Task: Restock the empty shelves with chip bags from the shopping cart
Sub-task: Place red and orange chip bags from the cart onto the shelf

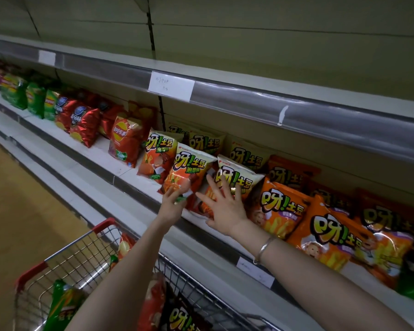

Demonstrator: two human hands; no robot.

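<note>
On the middle shelf (120,168), dead ahead of the person, the kimchi chip bag (246,181) stands on its bottom edge. Its long axis runs up and tips back toward the rear wall. The right hand (222,204) is the nearer one. It lies flat against the bag's lower face, fingers splayed and straight, pressing and gripping nothing. The bag sits just beyond the palm, so any push looks set to go straight away from the body, deeper into the row.

Just beside it on the left, the neighbouring bag (189,168) leans the same way. The left hand (175,201) appears to pinch its bottom corner, fingers curled, though that hand is blurred.

Now the count. There are three of these white-topped bags in the front rank and at least three more behind. To the right, three orange bags (332,230) show in front, and those at the back are too crowded to number. To the left come red bags (84,125), then green ones (36,99), running out of sight.

Down below, the shopping cart (81,247) holds at least four bags waiting. The upper shelf (273,68) shows no stock in view.
</note>
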